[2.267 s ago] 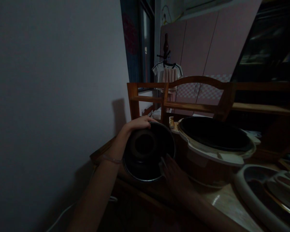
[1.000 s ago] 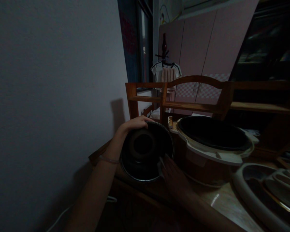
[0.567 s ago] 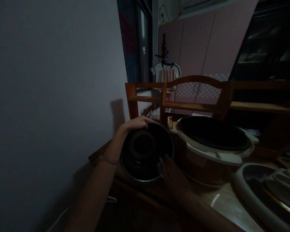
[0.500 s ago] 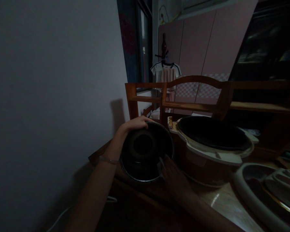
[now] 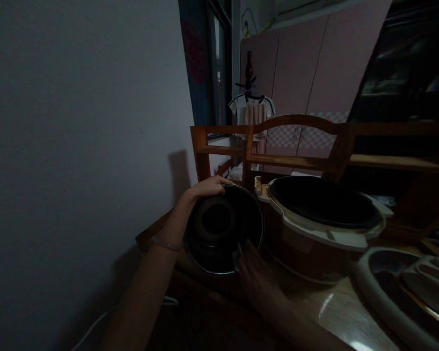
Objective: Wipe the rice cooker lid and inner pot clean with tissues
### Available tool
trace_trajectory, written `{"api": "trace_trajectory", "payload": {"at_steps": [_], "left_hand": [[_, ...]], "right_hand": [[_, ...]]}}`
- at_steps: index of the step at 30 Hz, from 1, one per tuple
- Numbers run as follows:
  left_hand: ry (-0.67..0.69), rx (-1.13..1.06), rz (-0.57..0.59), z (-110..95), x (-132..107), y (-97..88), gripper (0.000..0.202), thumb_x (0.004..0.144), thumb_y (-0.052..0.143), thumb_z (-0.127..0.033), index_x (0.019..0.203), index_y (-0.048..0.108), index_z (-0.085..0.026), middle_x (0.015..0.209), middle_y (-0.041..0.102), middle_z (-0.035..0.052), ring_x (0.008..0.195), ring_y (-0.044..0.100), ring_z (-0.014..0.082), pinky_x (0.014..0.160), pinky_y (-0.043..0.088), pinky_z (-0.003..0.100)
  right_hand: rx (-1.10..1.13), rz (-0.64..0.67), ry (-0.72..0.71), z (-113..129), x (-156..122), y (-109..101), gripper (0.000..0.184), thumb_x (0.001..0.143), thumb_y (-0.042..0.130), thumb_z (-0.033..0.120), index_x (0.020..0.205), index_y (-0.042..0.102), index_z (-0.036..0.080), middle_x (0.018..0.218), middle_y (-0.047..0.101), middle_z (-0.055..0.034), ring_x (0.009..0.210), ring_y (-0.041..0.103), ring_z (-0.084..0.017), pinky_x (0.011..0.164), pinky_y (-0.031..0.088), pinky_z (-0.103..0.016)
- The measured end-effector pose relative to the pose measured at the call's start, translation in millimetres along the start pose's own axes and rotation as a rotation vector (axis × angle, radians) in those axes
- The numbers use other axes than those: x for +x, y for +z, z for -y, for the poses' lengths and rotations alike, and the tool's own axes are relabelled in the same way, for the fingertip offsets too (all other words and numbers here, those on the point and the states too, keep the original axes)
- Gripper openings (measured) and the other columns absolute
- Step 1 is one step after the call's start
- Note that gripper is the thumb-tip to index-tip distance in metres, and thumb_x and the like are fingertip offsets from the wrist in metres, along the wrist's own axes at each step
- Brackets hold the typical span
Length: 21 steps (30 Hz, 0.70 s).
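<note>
One black bowl with a thin silvery rim stood tilted between the two hands, its round face turned toward the wearer; whether that face was the inside or the underside could not be told in the dim light. Being round, it offered no long axis.

Read as a clock, its rim was held by the left hand at about eleven, thumb laid over the dark face and the other fingers passing over the edge, partly out of sight, so how tightly they closed could not be judged.

The right hand lay at about five o'clock, back toward the view, its fingers close together and nearly straight, pinning a pale cloth at their tips against the lower right part of the bowl. From that hand the middle of the bowl lay toward ten or eleven o'clock, and the fingers pointed the same way. Both hands met the bowl, but the left was the nearer to its middle, almost straight across from the right.

Just beside the bowl at three o'clock stood an electric cooker, uncovered, with a dark opening. Toward four o'clock, farther off, a lid lay on the glossy tabletop.
</note>
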<state>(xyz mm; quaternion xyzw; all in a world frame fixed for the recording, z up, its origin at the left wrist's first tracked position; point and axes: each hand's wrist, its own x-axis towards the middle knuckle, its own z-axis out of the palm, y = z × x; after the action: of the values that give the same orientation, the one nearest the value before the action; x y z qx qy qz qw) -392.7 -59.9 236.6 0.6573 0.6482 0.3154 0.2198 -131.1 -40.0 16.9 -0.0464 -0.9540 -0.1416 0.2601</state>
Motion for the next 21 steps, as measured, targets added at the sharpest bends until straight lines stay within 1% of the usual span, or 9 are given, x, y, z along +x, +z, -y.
{"api": "trace_trajectory", "payload": {"at_steps": [2,5,8,11,13,16,18,21], "left_hand": [[0.004,-0.008,0.003,0,-1,0.2,0.063,0.057,0.048,-0.008,0.114,0.072,-0.016,0.102,0.075,0.0022,0.094,0.067,0.0214,0.086,0.05,0.029],[-0.014,-0.023,-0.002,0,-3,-0.1,0.065,0.056,0.047,-0.007,0.116,0.071,-0.015,0.103,0.075,0.003,0.093,0.067,0.0214,0.084,0.051,0.029],[-0.043,-0.038,-0.017,2,-5,-1.0,0.066,0.056,0.047,-0.007,0.118,0.07,-0.015,0.103,0.075,0.0037,0.092,0.067,0.0212,0.082,0.052,0.03],[-0.057,-0.016,-0.04,5,-5,-2.6,0.066,0.056,0.048,-0.007,0.117,0.07,-0.016,0.104,0.075,0.0031,0.096,0.067,0.0211,0.086,0.051,0.03],[-0.044,0.004,-0.045,6,-4,-4.0,0.065,0.056,0.049,-0.006,0.116,0.071,-0.017,0.106,0.075,0.0023,0.1,0.066,0.021,0.091,0.049,0.03],[-0.041,0.015,-0.048,7,-5,-5.8,0.065,0.055,0.048,-0.006,0.115,0.071,-0.017,0.106,0.074,0.0018,0.1,0.066,0.021,0.092,0.049,0.03],[-0.055,0.013,-0.049,7,-5,-6.7,0.065,0.055,0.048,-0.006,0.114,0.071,-0.017,0.107,0.074,0.001,0.099,0.066,0.0207,0.091,0.049,0.03],[-0.062,0.0,-0.051,7,-6,-8.1,0.063,0.055,0.047,-0.007,0.112,0.072,-0.017,0.105,0.075,0.0002,0.098,0.066,0.0209,0.091,0.049,0.03]], "right_hand": [[0.008,0.008,0.007,12,1,-3,0.053,0.084,0.059,0.018,0.135,0.052,0.005,0.141,0.051,-0.0206,0.139,0.035,-0.037,0.114,0.034,-0.049],[0.024,0.016,0.028,30,7,-7,0.05,0.083,0.059,0.016,0.132,0.054,0.005,0.134,0.056,-0.02,0.133,0.042,-0.035,0.114,0.035,-0.048],[0.061,0.014,0.077,46,16,-8,0.046,0.084,0.06,0.02,0.127,0.057,0.005,0.128,0.06,-0.0192,0.126,0.05,-0.034,0.111,0.039,-0.047],[0.118,0.003,0.103,59,27,-9,0.045,0.085,0.061,0.023,0.125,0.057,0.004,0.121,0.063,-0.0193,0.118,0.055,-0.033,0.111,0.039,-0.048],[0.171,0.001,0.107,66,34,-10,0.046,0.085,0.061,0.022,0.126,0.057,0.003,0.118,0.063,-0.0189,0.115,0.056,-0.032,0.112,0.037,-0.048],[0.248,-0.014,0.123,75,44,-14,0.046,0.086,0.058,0.022,0.128,0.054,0.003,0.119,0.062,-0.0188,0.116,0.054,-0.031,0.111,0.037,-0.048],[0.307,-0.012,0.142,80,50,-17,0.048,0.086,0.057,0.023,0.13,0.052,0.004,0.122,0.061,-0.0188,0.117,0.053,-0.031,0.11,0.039,-0.049],[0.405,0.005,0.207,86,56,-20,0.05,0.086,0.057,0.025,0.132,0.049,0.008,0.125,0.059,-0.0177,0.118,0.052,-0.031,0.105,0.043,-0.047]]}}
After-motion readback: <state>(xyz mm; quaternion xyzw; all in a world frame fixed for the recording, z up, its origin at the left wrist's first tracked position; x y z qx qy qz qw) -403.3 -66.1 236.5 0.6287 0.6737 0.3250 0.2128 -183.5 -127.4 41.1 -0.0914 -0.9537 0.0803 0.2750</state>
